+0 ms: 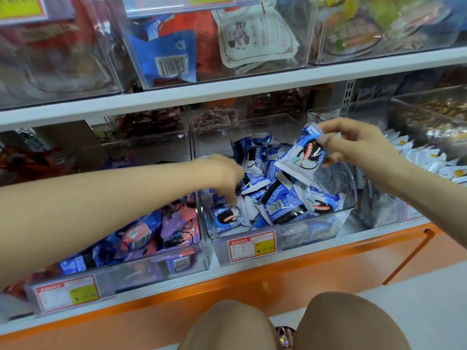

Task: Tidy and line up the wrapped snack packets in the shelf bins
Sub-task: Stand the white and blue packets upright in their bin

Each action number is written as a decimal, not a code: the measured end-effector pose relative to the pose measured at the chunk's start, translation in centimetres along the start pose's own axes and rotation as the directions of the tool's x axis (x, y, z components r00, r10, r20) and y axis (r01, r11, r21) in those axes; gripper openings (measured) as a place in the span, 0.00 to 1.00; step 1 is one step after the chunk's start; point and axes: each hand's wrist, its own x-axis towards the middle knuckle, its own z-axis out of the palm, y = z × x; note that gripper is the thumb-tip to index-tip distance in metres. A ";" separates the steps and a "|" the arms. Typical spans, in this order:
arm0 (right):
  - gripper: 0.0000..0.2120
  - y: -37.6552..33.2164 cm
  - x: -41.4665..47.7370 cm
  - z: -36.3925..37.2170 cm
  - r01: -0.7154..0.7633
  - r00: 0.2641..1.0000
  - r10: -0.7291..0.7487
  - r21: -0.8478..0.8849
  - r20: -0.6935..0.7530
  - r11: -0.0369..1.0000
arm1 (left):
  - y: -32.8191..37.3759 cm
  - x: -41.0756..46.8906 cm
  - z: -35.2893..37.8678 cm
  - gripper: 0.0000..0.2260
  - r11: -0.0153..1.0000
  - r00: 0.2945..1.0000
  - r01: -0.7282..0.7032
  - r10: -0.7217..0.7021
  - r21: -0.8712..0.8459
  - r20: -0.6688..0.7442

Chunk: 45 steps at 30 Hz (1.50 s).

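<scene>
The person is crouching before the lower shelf (240, 270), both bare forearms reaching into it. The left arm is stretching in from the left edge of the view, crossing above the neighbouring clear bin of purple, pink and blue packets (151, 261). The left hand (225, 175) is hanging palm down over the left half of the middle clear plastic bin (316, 228), its fingers pointing down into the heap of blue-and-white packets (275, 208) near that bin's front left corner. Motion blur is smearing those fingers, so I cannot tell whether they are gripping a packet or only touching the heap.

The right arm is coming in from the right edge, its wrist bent. The right hand (358, 145) is pinching a blue-and-white foil snack packet (300, 157) by its upper end between thumb and curled fingers. That packet is hanging tilted in the air above the bin's back right part, clear of the heap below.

A red and yellow price label (251, 246) is sitting on the middle bin's front wall.
</scene>
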 end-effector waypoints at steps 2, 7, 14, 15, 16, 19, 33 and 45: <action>0.06 -0.1 0.2 0.6 0.003 1.000 -0.003 -0.003 -0.001 1.000 | -1.5 -1.6 -1.6 0.14 0.852 0.990 -0.098 0.031 -0.515 -0.136; 0.04 -0.5 0.4 3.6 0.059 0.993 -0.055 -0.032 0.104 0.998 | -2.0 -3.8 -3.3 0.30 0.375 0.940 -0.340 0.165 -0.862 -0.299; 0.11 0.6 -0.2 5.0 0.114 0.984 -0.096 -0.123 0.148 0.986 | -3.1 -3.6 -1.5 0.10 0.572 0.948 -0.297 0.078 -0.765 -0.310; 0.11 0.9 -0.2 4.5 0.149 0.975 -0.113 -0.181 0.193 0.972 | -3.7 -3.6 -1.2 0.11 0.565 0.949 -0.282 0.047 -0.776 -0.311; 0.11 1.1 -0.2 4.2 0.194 0.952 -0.116 -0.262 0.284 0.945 | -4.1 -3.7 -0.9 0.12 0.547 0.951 -0.268 0.015 -0.793 -0.310; 0.15 2.1 0.1 4.1 0.471 0.788 -0.039 -0.561 0.614 0.681 | -4.8 -3.6 -0.2 0.15 0.525 0.960 -0.211 -0.048 -0.825 -0.276; 0.15 2.9 1.6 1.1 0.567 0.771 0.008 -0.691 0.637 0.449 | -2.8 -2.8 0.3 0.09 0.799 0.977 -0.211 0.153 -0.563 -0.149; 0.16 3.3 0.6 1.4 0.544 0.788 0.044 -0.727 0.614 0.419 | 2.4 0.5 2.6 0.16 0.992 0.995 -0.090 0.093 -0.088 0.036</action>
